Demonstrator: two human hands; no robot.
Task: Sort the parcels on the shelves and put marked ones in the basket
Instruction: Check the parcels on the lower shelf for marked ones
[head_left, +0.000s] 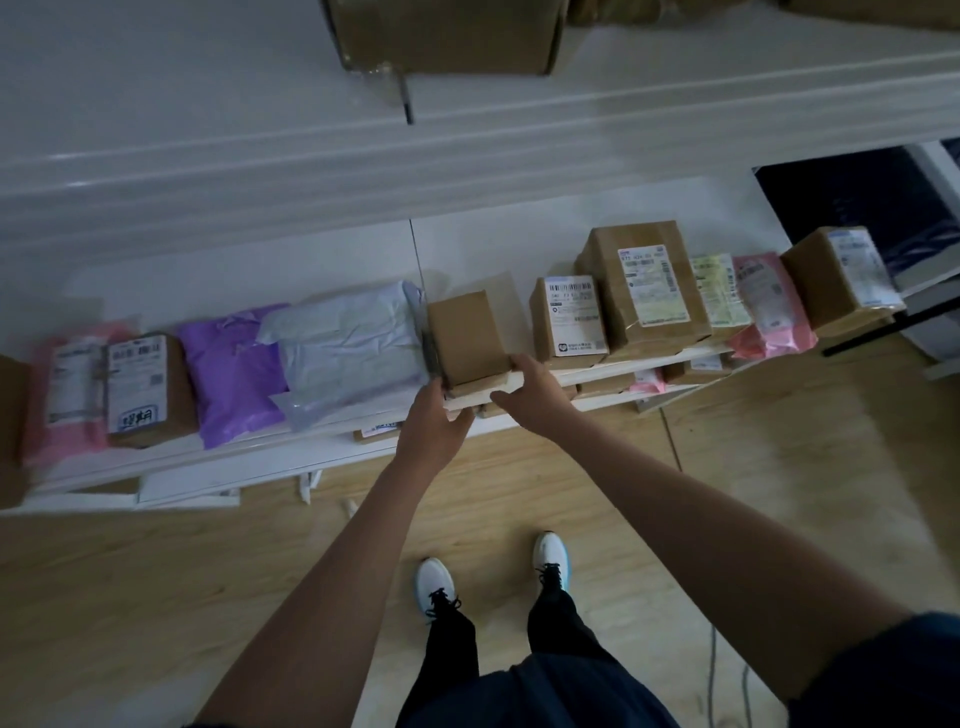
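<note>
Just both hands (436, 415) (535, 389) at plain box (465, 335) — shelf edge (322, 421) below

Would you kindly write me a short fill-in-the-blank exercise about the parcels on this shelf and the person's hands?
1. Both hands, left hand and right hand, touch the plain brown cardboard box, which shows no ____.
2. Directly left of that box lies a ____ plastic mailer bag.
3. The purple plastic bag lies directly right of a labelled cardboard ____.

Missing words: label; grey; box
</note>
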